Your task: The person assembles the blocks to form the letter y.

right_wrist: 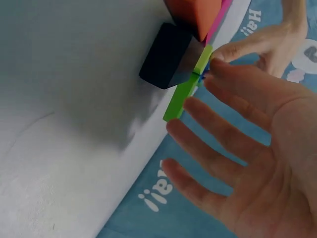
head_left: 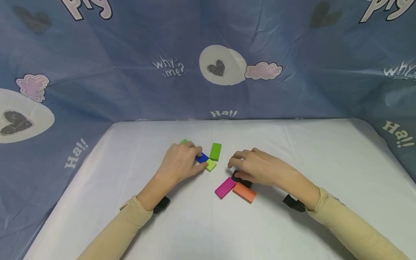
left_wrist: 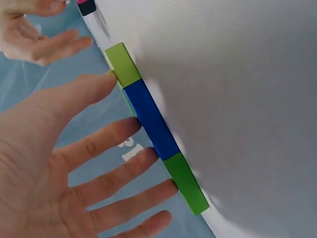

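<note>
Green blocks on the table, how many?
3. One flat green block beyond the blue block, a lighter one at the left hand fingertips, one peeking behind that hand. More may be hidden.

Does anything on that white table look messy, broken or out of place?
Nothing looks damaged or spilled. The coloured blocks just lie at mixed angles: the magenta block and orange block form a V, and a black block sits half hidden under the right hand.

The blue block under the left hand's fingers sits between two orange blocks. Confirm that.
Not quite: the blue block at the left hand lies between two green blocks, not orange ones. The left wrist view shows it. The one orange block lies near the right hand.
</note>
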The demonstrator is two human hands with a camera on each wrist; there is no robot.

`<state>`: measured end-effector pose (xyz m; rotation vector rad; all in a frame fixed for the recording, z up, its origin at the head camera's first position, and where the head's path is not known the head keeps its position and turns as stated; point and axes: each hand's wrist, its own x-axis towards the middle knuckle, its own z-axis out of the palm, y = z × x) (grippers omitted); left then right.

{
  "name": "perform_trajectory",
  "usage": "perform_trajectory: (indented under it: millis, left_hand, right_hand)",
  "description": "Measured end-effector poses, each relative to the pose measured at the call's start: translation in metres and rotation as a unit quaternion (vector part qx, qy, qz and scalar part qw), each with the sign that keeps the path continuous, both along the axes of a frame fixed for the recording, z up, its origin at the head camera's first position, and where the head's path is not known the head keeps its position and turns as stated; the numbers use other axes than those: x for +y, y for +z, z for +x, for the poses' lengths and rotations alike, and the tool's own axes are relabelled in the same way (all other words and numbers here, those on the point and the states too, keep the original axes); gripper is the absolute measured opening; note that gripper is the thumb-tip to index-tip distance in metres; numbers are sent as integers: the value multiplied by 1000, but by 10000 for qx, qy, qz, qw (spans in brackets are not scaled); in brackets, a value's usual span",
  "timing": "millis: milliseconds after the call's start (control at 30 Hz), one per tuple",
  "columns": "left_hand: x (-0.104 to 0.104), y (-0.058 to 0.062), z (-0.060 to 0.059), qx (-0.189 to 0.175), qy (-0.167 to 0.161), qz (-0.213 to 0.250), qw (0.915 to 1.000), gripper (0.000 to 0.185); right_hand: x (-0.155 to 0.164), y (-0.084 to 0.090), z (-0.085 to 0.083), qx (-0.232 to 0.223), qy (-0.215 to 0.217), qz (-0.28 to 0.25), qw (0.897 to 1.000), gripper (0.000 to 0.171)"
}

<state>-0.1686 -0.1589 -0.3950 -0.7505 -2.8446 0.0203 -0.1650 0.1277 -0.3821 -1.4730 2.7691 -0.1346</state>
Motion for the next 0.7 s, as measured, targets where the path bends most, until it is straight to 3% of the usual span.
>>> perform_trajectory:
  millis: [267,700]
  left_hand:
    - [0,0,1,25,-3,-7,10000,36]
    - [1,1,1,-105,93,-7,9999,34]
  right_hand:
    - [12,9,12,-1252,-195,15,9919,41]
    - [18,6,13,-1324,-131,-176,9910,49]
